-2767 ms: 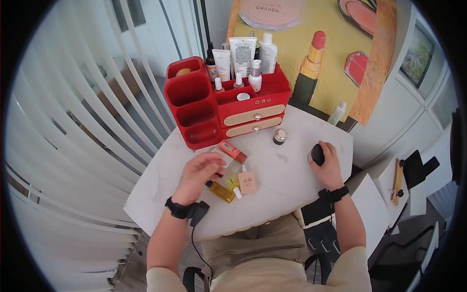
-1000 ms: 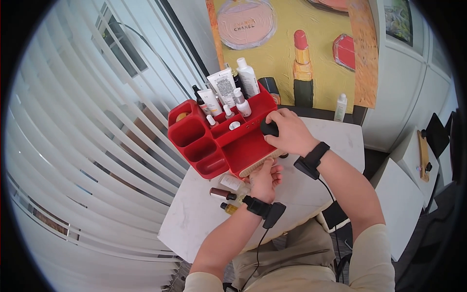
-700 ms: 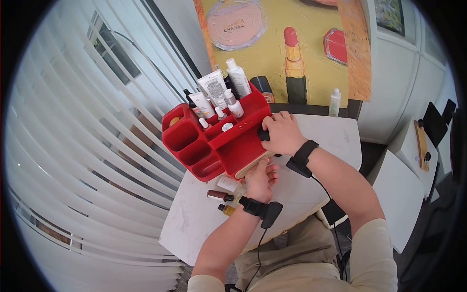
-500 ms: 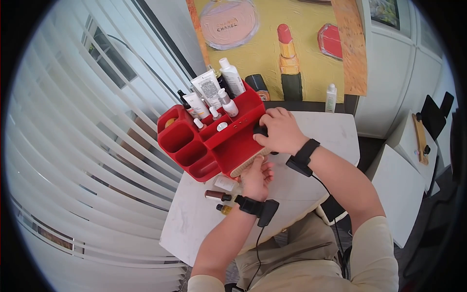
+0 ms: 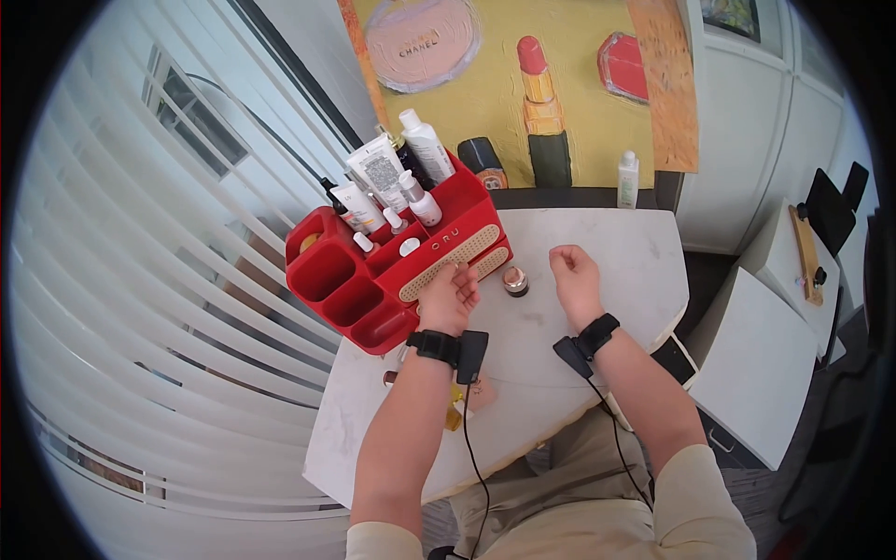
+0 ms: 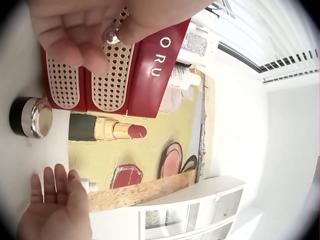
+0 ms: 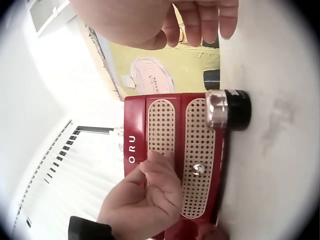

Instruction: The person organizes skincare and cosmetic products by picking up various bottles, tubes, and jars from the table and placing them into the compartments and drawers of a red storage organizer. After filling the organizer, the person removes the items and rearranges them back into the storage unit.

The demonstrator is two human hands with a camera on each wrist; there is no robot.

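My left hand (image 5: 446, 301) is at the upper drawer (image 5: 453, 264) of a red cosmetics organizer (image 5: 308, 271), its thumb and fingers around the small silver drawer knob (image 6: 111, 36). Both woven-front drawers sit closed, the lower drawer (image 7: 198, 192) showing its own knob. To the right, my right hand (image 5: 576, 280) is held over the white table (image 5: 625, 252) with nothing in it, fingers loosely extended. Between the hands stands a small black jar with a shiny lid (image 5: 515, 281), in front of the organizer's right end.
Upright tubes and bottles (image 5: 378, 168) fill the organizer's back. A pink bottle (image 5: 481, 394) and a yellow bottle (image 5: 455, 411) lie partly hidden behind my left forearm. A small white bottle (image 5: 627, 179) stands at the far edge, before a lipstick painting (image 5: 579, 93).
The upper drawer has gone from pulled out to closed, with my left hand at its knob. My right hand has moved right, away from the drawer; the round black thing it held is no longer visible.
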